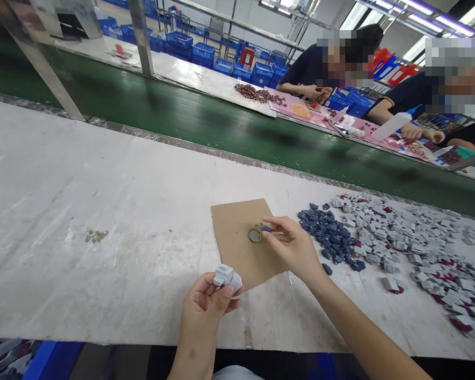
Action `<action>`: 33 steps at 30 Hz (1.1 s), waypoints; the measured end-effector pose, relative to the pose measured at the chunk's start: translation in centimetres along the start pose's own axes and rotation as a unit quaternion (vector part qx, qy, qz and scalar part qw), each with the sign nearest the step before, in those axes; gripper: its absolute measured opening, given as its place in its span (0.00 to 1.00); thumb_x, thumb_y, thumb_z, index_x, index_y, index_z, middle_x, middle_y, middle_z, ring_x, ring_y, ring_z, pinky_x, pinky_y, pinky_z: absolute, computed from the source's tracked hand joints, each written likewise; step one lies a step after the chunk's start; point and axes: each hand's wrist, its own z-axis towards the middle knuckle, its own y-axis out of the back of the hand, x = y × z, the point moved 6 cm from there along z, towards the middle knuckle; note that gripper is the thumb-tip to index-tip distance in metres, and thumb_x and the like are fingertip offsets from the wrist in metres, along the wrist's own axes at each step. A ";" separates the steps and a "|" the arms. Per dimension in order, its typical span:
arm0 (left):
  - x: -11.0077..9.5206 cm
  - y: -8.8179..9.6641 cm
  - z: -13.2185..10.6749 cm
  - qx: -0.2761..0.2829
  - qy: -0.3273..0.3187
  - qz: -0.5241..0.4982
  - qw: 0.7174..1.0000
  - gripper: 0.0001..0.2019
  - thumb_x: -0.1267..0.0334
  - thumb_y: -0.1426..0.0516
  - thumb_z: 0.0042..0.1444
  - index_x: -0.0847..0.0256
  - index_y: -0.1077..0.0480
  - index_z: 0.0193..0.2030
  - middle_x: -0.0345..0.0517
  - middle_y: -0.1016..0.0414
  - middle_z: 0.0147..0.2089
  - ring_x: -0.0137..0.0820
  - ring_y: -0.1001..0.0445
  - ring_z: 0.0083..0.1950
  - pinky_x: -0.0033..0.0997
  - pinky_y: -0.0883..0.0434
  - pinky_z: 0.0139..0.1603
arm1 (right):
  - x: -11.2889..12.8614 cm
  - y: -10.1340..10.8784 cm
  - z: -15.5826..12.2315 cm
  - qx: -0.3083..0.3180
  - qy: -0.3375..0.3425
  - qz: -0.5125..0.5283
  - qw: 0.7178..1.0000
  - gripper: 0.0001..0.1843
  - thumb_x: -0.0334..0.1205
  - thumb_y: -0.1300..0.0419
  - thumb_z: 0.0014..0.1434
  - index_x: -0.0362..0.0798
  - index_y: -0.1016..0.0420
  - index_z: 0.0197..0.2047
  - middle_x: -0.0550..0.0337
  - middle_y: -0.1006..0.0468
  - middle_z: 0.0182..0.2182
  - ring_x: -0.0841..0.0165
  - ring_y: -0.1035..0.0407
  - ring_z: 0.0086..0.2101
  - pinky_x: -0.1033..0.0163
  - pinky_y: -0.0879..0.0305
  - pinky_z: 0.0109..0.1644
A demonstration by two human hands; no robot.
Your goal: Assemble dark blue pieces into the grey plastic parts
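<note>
My left hand (209,303) is closed around a light grey block-shaped piece (226,276), held above the table near its front edge. Over a sheet of brown cardboard (237,253), my right hand (291,243) pinches a small dark blue piece (266,228) between thumb and fingertips. Just left of those fingertips, a small round bottle cap-like dish (255,236) with a toothed rim lies on the cardboard. What fills the dish is too small to make out. To the right of the cardboard lies a pile of dark blue pieces (332,232).
Many grey pieces with dark red parts (404,232) spread across the right of the white table (103,237). Beyond it runs a green conveyor belt (174,119). Two people work at the far bench, beside a white squeeze bottle (391,125). A blue crate (51,359) stands at lower left.
</note>
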 end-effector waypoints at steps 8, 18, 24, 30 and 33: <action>0.1 0.2 0.1 0.003 0.003 -0.013 1.000 0.17 0.58 0.29 0.30 0.64 0.26 0.26 0.39 0.22 0.25 0.28 0.23 0.28 0.17 0.26 0.25 | 0.9 -1.0 0.1 0.036 0.093 -0.101 0.990 0.08 0.34 0.47 0.59 0.49 0.27 0.40 0.56 0.27 0.34 0.67 0.30 0.33 0.61 0.31 0.35; 0.1 0.0 0.0 0.008 -0.008 0.016 1.000 0.14 0.58 0.30 0.33 0.63 0.26 0.25 0.40 0.22 0.25 0.28 0.23 0.30 0.16 0.27 0.27 | 1.8 -1.1 -0.6 0.088 0.179 -0.184 0.963 0.12 0.31 0.52 0.61 0.49 0.28 0.41 0.52 0.26 0.37 0.63 0.31 0.35 0.58 0.32 0.34; 0.2 -0.2 -0.5 0.004 -0.045 0.016 0.999 0.12 0.62 0.30 0.34 0.62 0.26 0.25 0.42 0.21 0.26 0.27 0.23 0.28 0.15 0.29 0.27 | 3.8 0.8 -0.9 0.069 0.018 0.061 0.996 0.11 0.35 0.46 0.59 0.51 0.28 0.45 0.56 0.28 0.36 0.70 0.30 0.32 0.63 0.27 0.34; -1.0 -0.8 -2.0 -0.007 -0.118 0.043 0.992 0.09 0.66 0.31 0.35 0.59 0.25 0.26 0.40 0.20 0.29 0.26 0.23 0.30 0.14 0.28 0.32 | 7.5 1.2 -3.6 0.149 -0.034 0.153 0.976 0.10 0.35 0.44 0.58 0.54 0.27 0.44 0.58 0.26 0.37 0.70 0.28 0.33 0.66 0.26 0.33; -1.5 -0.9 -2.6 -0.024 -0.141 0.064 0.988 0.09 0.68 0.32 0.35 0.58 0.24 0.26 0.40 0.20 0.29 0.27 0.22 0.31 0.14 0.28 0.33 | 9.3 1.9 -4.1 0.133 0.045 0.091 0.986 0.15 0.30 0.43 0.57 0.56 0.27 0.45 0.60 0.24 0.36 0.70 0.28 0.35 0.67 0.28 0.35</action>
